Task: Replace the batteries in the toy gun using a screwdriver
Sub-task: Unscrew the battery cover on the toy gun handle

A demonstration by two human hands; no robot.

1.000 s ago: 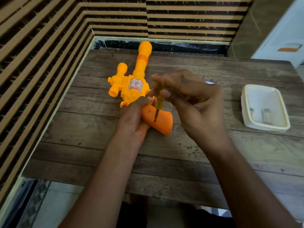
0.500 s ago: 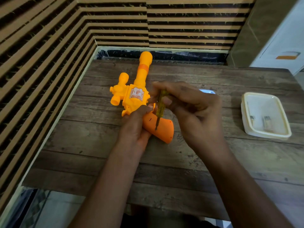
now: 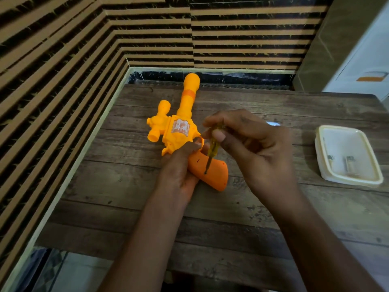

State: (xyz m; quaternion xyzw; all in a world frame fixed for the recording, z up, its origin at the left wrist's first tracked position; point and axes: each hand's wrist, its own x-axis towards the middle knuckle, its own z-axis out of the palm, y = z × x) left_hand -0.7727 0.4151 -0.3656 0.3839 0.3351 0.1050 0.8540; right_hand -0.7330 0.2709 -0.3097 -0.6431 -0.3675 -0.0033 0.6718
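Toy gun (image 3: 181,131) lies flat on the desk (image 3: 130,186), toward the far left corner; barrel points at the far edge, darker orange grip (image 3: 212,171) points back toward the near edge.

Left hand (image 3: 179,169) wraps the gun where body meets grip, fingers clamped on it, thumb near the trigger ring.

Right hand (image 3: 252,148) holds the screwdriver (image 3: 211,152): yellow translucent handle pinched between thumb and fingertips, fingers closed on it. Shaft tilts down and slightly left; tip touches the face of the grip near its middle. Whether the tip sits in a screw head cannot be told.

White tray (image 3: 320,163) stands near the right edge of the desk, well apart from the gun. Two small items lie in it, too blurred to identify.

Small pale object (image 3: 273,123) shows just behind the right hand; unidentifiable.
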